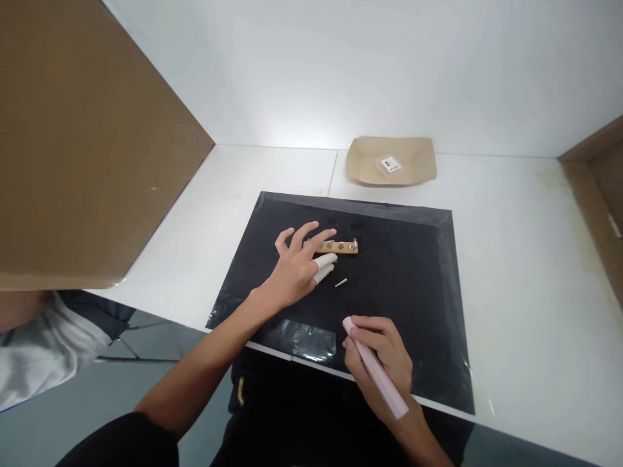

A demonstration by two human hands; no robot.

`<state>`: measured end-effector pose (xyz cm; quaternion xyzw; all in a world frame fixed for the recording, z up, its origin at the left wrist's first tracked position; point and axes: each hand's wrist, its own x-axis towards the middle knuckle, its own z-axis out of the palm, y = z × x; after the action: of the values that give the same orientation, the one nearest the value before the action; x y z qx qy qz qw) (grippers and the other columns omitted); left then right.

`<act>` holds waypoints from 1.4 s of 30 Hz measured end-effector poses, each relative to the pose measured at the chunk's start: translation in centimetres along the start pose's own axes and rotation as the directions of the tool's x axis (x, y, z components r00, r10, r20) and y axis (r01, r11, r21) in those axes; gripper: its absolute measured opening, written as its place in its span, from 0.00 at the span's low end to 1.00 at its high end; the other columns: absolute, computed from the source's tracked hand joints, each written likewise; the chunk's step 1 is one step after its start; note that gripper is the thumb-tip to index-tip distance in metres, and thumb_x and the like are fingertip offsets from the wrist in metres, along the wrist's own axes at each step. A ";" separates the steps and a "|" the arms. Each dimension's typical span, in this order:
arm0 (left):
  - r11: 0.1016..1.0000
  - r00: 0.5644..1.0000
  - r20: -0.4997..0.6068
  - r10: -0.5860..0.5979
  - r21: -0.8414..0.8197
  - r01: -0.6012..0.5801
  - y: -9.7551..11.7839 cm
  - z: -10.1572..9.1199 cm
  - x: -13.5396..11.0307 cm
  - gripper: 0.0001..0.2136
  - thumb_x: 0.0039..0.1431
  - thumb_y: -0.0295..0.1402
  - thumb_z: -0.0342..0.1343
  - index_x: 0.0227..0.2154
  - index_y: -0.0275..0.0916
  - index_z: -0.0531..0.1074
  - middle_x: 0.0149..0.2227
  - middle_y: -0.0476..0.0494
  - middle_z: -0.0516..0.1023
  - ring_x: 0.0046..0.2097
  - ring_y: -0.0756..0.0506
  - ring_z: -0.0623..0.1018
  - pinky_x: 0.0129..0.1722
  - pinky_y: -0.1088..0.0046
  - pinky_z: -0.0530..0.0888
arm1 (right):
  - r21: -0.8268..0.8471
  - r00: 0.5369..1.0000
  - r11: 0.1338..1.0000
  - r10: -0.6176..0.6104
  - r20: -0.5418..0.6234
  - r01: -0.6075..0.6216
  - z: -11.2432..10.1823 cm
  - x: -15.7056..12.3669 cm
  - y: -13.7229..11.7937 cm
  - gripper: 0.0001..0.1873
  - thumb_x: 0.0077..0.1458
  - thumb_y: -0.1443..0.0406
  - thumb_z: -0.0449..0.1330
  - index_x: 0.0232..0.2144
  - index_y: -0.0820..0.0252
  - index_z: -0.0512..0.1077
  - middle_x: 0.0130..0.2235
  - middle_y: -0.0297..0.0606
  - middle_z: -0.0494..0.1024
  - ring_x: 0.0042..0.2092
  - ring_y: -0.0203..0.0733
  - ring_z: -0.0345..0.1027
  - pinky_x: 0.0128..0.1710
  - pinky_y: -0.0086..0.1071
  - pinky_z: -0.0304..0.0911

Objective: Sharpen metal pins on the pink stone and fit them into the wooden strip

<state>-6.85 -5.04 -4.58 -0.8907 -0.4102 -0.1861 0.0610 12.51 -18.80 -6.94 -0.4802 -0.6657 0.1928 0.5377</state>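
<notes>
My left hand (pixel 296 267) hovers over the black mat, its thumb and index finger in white finger covers and pinched together. What sits between those tips is too small to make out. The other fingers stretch over the left end of a narrow yellowish strip (pixel 346 247) with several metal screws or posts along it. A short silver pin or bit (pixel 341 283) lies on the mat just below the pinched tips. Nearer the front edge, my right hand (pixel 384 353) is wrapped round a long pale pink bar (pixel 377 373), held at a slant.
The black mat (pixel 399 279) covers the middle of the white table (pixel 511 259). At the back stands a brown paper tray (pixel 418 165) holding a small clear labelled box (pixel 389 165). A brown panel (pixel 87 143) rises at left. Part of another person's sleeve (pixel 43 344) shows at lower left.
</notes>
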 end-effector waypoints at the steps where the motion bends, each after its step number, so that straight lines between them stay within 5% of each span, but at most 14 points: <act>1: 1.000 1.000 0.010 -0.002 0.001 0.002 -0.1 0.0 -0.2 0.07 0.65 0.31 0.62 0.42 0.49 0.82 0.66 0.44 0.73 0.70 0.32 0.65 0.63 0.43 0.54 | 0.005 1.000 1.000 0.003 0.000 -0.003 0.0 0.0 0.0 0.15 0.60 0.77 0.62 0.46 0.57 0.73 0.45 0.42 0.77 0.42 0.39 0.78 0.40 0.33 0.79; 5: 1.000 1.000 0.028 -0.001 0.022 0.000 -0.4 0.3 -0.9 0.12 0.63 0.26 0.61 0.44 0.50 0.81 0.68 0.45 0.70 0.71 0.32 0.62 0.64 0.42 0.53 | 0.011 1.000 1.000 0.014 0.000 -0.014 -0.1 -0.3 0.0 0.14 0.60 0.76 0.63 0.45 0.58 0.74 0.45 0.42 0.77 0.42 0.39 0.78 0.40 0.32 0.79; 12: 0.999 0.999 -0.049 0.003 0.033 -0.002 -0.5 0.3 -0.7 0.07 0.65 0.28 0.60 0.33 0.46 0.81 0.64 0.47 0.76 0.69 0.34 0.66 0.65 0.43 0.51 | 0.011 1.000 1.000 0.009 -0.001 -0.009 0.0 -0.2 -0.1 0.14 0.60 0.77 0.62 0.45 0.58 0.74 0.45 0.41 0.77 0.42 0.38 0.77 0.41 0.32 0.78; 20: 0.993 0.990 -0.127 0.060 0.110 -0.046 0.1 -0.2 -0.8 0.07 0.66 0.30 0.61 0.31 0.44 0.79 0.59 0.48 0.80 0.65 0.36 0.72 0.66 0.49 0.49 | 0.010 1.000 1.000 0.021 0.002 -0.021 0.1 -0.2 -0.1 0.14 0.59 0.77 0.62 0.44 0.58 0.74 0.45 0.41 0.77 0.43 0.38 0.78 0.41 0.30 0.78; 26: 0.969 0.982 -0.056 0.179 0.183 -0.167 0.9 -1.3 -1.8 0.05 0.67 0.29 0.60 0.37 0.44 0.80 0.61 0.45 0.79 0.65 0.38 0.71 0.67 0.53 0.46 | -0.003 1.000 1.000 0.019 0.000 -0.019 0.1 -0.1 -0.2 0.13 0.60 0.76 0.62 0.44 0.57 0.74 0.45 0.41 0.77 0.42 0.37 0.78 0.40 0.29 0.78; 32: 1.000 1.000 0.011 0.009 -0.023 -0.009 0.3 -3.0 -1.6 0.06 0.68 0.41 0.62 0.41 0.50 0.81 0.62 0.46 0.78 0.66 0.35 0.69 0.63 0.49 0.52 | 0.005 1.000 1.000 0.018 0.016 -0.018 0.0 0.0 -0.2 0.13 0.60 0.76 0.62 0.44 0.58 0.73 0.45 0.41 0.77 0.42 0.37 0.78 0.41 0.28 0.78; 35: 0.999 0.996 0.088 0.030 -0.045 -0.026 -0.2 -3.1 -1.1 0.05 0.67 0.40 0.62 0.41 0.50 0.82 0.65 0.45 0.74 0.68 0.32 0.66 0.63 0.45 0.52 | 0.005 1.000 1.000 0.014 0.012 -0.014 -0.1 0.0 -0.2 0.13 0.60 0.77 0.62 0.44 0.58 0.73 0.45 0.40 0.77 0.42 0.36 0.78 0.41 0.28 0.77; 42: 0.993 0.992 0.040 0.121 -0.003 -0.121 0.0 -2.2 -1.7 0.03 0.65 0.39 0.65 0.39 0.49 0.82 0.64 0.45 0.75 0.67 0.33 0.66 0.65 0.46 0.48 | 0.019 1.000 1.000 0.010 0.005 -0.010 0.1 0.0 -0.1 0.13 0.60 0.77 0.62 0.44 0.59 0.74 0.45 0.41 0.77 0.43 0.37 0.77 0.41 0.30 0.78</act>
<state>-8.50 -6.87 -3.21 -0.9176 -0.3565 -0.1641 0.0634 12.40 -18.81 -6.86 -0.4779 -0.6625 0.2031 0.5399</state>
